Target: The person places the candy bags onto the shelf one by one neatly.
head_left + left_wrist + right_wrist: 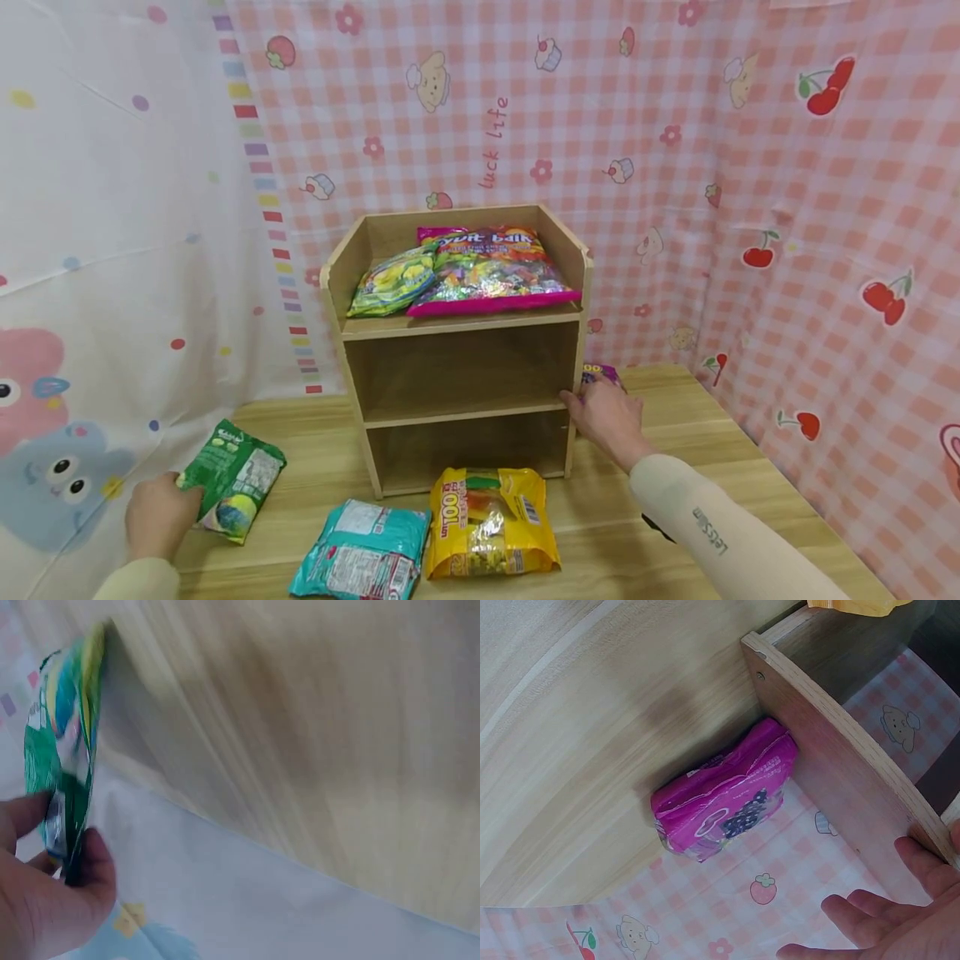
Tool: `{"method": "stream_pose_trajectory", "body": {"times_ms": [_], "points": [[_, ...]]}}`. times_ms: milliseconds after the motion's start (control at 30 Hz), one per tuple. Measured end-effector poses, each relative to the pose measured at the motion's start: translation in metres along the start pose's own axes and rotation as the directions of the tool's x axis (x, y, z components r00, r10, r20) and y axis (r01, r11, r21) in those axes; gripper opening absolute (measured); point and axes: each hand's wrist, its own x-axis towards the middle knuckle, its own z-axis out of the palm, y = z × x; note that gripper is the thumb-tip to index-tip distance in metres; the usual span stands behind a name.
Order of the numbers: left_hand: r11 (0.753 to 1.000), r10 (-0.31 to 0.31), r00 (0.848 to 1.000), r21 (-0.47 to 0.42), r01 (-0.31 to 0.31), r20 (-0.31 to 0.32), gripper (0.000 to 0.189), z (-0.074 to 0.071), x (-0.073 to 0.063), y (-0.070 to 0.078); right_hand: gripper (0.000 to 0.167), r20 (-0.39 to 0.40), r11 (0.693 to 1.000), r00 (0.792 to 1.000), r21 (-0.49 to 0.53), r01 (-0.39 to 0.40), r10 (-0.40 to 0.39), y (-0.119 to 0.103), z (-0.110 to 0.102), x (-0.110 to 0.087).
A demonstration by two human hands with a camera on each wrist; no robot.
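Note:
My left hand (159,512) pinches a green snack bag (238,482) by its edge, left of the shelf. In the left wrist view the green bag (67,735) is seen edge-on, with the thumb on one side and fingers on the other. At the right side of a small wooden shelf (465,414), my right hand (606,415) reaches forward. Seen from the right wrist, its fingers (851,919) are spread, with thumb and forefinger right at the side panel's edge. A purple bag with grape pictures (727,799) lies beside that panel, apart from the fingers.
On the shelf's top tier lie a large pink-edged candy bag (495,271) and a yellow-green bag (393,282). In front of the shelf are a teal bag (363,550) and a yellow bag (491,523). Patterned curtains (637,108) hang behind and beside the wooden table (600,554).

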Motion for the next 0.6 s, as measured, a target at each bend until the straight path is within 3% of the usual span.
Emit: {"method": "stream_pose_trajectory", "body": {"times_ms": [67, 167, 300, 467, 600], "points": [[0.999, 0.027, 0.994, -0.028, -0.03, -0.104, 0.045, 0.001, -0.003, 0.009, 0.045, -0.002, 1.0, 1.0, 0.0, -0.001, 0.001, 0.0, 0.0, 0.0], [0.996, 0.074, 0.976, -0.031, -0.082, -0.203, 0.042, 0.004, -0.005, 0.02, 0.045, -0.004, 1.0, 1.0, 0.0, 0.0, 0.0, 0.0, 0.001, 0.0], [0.986, 0.169, 0.939, 0.06, -0.158, -0.299, 0.038, 0.011, -0.004, 0.026, 0.045, 0.003, 1.0, 1.0, 0.0, -0.001, 0.001, 0.0, 0.0, 0.0], [0.95, 0.306, 0.897, 0.161, -0.267, -0.318, 0.035, 0.017, -0.003, 0.031, 0.045, 0.008, 1.0, 1.0, 0.001, -0.006, 0.006, 0.0, 0.0, 0.0], [0.902, 0.43, 0.851, 0.177, -0.393, -0.303, 0.034, 0.024, -0.005, 0.036, 0.045, 0.011, 1.0, 1.0, -0.001, -0.004, 0.004, 0.0, 0.0, 0.0]]}}
